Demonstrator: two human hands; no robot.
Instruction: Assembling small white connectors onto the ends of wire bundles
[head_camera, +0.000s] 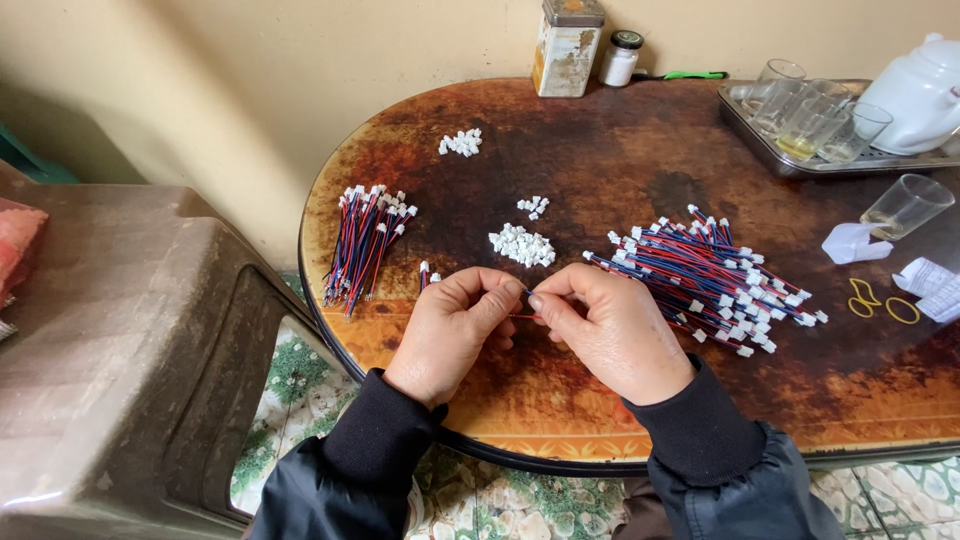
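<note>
While both hands pinched one thin red and blue wire (522, 302) between them, the left hand (452, 330) and right hand (612, 332) met fingertip to fingertip, wire lying sideways over the bench (620, 170), loose wires (712, 278) nearer the right.

An oval brown table (620, 160) carries a loose wire pile (715, 275) just beside the right hand (610, 330), white connectors (521, 245) just beyond both hands, and a wire bundle (365, 245) beyond the left hand (455, 330).
</note>
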